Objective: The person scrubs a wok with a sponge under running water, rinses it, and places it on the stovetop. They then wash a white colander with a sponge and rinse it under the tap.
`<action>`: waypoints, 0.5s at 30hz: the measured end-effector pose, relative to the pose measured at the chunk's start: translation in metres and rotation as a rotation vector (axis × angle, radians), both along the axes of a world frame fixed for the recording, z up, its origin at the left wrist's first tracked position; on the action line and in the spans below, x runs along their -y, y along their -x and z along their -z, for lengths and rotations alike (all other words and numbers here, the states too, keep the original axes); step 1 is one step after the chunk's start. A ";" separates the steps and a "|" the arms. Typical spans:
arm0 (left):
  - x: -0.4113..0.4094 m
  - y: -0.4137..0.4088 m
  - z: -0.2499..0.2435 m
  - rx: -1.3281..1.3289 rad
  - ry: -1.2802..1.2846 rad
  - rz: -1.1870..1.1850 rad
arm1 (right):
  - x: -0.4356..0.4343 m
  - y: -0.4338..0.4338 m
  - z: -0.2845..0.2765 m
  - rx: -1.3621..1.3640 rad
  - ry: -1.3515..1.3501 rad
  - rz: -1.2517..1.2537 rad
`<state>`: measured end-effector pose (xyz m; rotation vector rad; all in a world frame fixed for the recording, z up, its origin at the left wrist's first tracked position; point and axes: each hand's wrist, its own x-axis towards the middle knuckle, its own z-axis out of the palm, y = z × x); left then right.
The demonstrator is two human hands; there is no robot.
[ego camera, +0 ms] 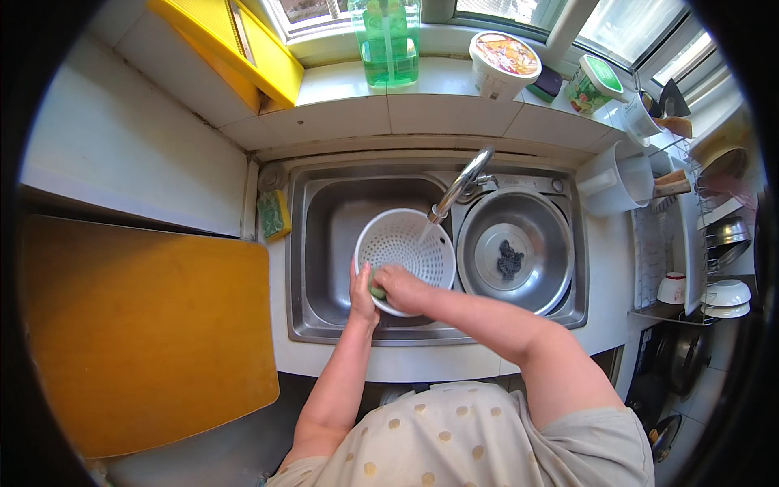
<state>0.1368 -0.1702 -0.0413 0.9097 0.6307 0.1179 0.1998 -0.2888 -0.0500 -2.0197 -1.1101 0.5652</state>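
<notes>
A white plastic colander [395, 243] is held tilted over the left basin of the steel sink [328, 201]. My left hand [363, 298] grips its near left rim from outside. Inside that same rim, my right hand [398, 289] presses a green sponge [377, 291] to the colander wall; fingers hide most of the sponge, so its exact kind is hard to tell. From the chrome faucet [462, 185] a thin stream of water runs into the colander. To the right, a round steel basin [478, 274] sits in the other sink bowl with a dark scouring pad [509, 260] on its bottom.
A yellow-green sponge [274, 215] lies left of the sink, near an orange-brown board [152, 335]. Along the sill stand a green soap bottle [389, 55], tubs [505, 61] and a yellow grater [243, 49]. A dish rack [663, 304] with bowls and a white pitcher [614, 179] are at right.
</notes>
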 end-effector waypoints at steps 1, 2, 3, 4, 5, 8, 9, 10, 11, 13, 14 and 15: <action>0.000 -0.002 -0.004 -0.003 0.083 0.020 | -0.005 -0.018 0.001 0.087 -0.129 -0.013; 0.001 -0.002 -0.003 -0.032 0.163 0.014 | -0.006 -0.035 -0.001 0.222 -0.130 0.093; 0.006 -0.003 -0.004 -0.004 0.180 0.007 | -0.001 -0.053 -0.005 0.356 -0.128 0.204; 0.008 -0.006 -0.010 0.001 0.134 -0.013 | 0.005 -0.062 -0.009 0.492 -0.124 0.320; 0.008 -0.009 -0.016 0.006 0.087 -0.032 | 0.009 -0.059 -0.013 0.434 0.001 0.348; 0.007 -0.018 -0.022 0.020 -0.015 -0.112 | 0.019 -0.025 -0.003 0.205 0.296 0.463; 0.008 -0.019 -0.024 0.026 -0.078 -0.146 | 0.013 -0.019 -0.008 -0.116 0.415 0.340; 0.006 -0.020 -0.013 0.065 -0.141 -0.163 | 0.008 -0.007 -0.025 -0.300 0.299 0.271; -0.001 -0.018 -0.004 0.054 -0.162 -0.148 | 0.001 -0.002 -0.023 -0.445 0.155 0.051; -0.021 -0.019 -0.004 0.032 -0.203 -0.101 | -0.001 0.011 -0.019 -0.357 0.026 0.053; -0.039 -0.019 -0.011 0.037 -0.061 0.011 | 0.005 0.009 -0.040 -0.285 0.008 -0.031; -0.057 -0.020 -0.010 0.012 0.074 0.063 | 0.012 0.004 -0.059 -0.207 -0.013 -0.118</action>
